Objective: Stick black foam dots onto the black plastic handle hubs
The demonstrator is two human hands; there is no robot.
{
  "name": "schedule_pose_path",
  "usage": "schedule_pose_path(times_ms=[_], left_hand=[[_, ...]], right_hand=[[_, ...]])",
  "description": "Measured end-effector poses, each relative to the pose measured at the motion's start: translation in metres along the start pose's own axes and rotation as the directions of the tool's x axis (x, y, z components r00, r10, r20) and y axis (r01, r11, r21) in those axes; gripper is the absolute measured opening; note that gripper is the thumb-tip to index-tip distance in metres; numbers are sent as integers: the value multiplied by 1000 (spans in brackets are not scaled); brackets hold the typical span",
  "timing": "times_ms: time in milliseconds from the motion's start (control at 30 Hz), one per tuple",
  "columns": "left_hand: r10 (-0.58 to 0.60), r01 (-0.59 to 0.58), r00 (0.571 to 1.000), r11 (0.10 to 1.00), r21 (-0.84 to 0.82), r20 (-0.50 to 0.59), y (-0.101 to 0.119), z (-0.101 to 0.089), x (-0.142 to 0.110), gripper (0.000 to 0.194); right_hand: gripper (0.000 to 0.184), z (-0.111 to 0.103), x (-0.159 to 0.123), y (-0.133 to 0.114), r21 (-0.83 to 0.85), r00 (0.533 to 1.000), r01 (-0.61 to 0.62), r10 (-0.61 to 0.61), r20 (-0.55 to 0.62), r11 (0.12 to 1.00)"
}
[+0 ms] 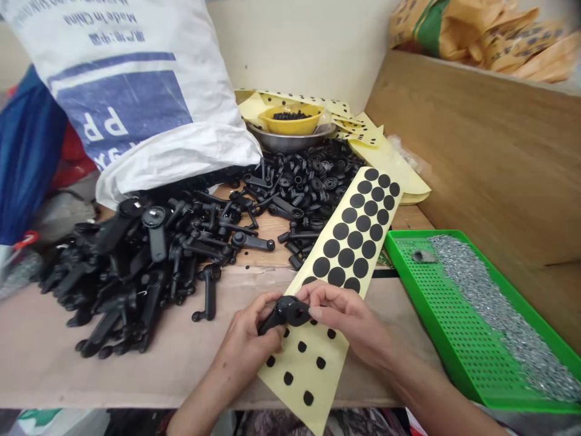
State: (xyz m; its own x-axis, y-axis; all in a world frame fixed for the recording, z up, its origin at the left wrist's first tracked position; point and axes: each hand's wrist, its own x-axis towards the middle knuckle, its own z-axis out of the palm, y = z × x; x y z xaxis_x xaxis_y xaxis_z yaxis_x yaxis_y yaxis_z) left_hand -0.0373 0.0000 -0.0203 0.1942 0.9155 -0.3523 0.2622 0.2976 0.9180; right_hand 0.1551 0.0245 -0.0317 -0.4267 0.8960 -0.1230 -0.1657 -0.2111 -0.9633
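The left hand (247,339) is curled around a black part (276,315), thumb and fingers closed on its body, at the lower centre of the frame. The right hand (351,315) has its thumb and fingers pinched at the part's round end; whether they also grip a loose disc there cannot be told. Both hands are above a yellow sheet (347,242) of black discs, which slants from right of centre to the bottom edge. A pile (154,236) of black parts covers the left of the tabletop (149,381); a green tray (436,339) with small metal pieces (494,315) lies at lower right.
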Motion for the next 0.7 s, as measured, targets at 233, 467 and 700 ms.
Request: schedule_pose_path(times_ms=[233,467,700], left_hand=[[93,-94,996,994,55,4,-1,1,1,56],[127,-123,992,981,148,-17,-1,1,1,59],[152,-150,988,963,225,8,2,1,-2,60]], right_hand=[[24,-2,1,4,-8,1000,-26,26,-14,1000],[22,-4,2,8,-35,999,-30,30,-13,999],[22,-3,3,8,-36,999,-51,51,-8,998]])
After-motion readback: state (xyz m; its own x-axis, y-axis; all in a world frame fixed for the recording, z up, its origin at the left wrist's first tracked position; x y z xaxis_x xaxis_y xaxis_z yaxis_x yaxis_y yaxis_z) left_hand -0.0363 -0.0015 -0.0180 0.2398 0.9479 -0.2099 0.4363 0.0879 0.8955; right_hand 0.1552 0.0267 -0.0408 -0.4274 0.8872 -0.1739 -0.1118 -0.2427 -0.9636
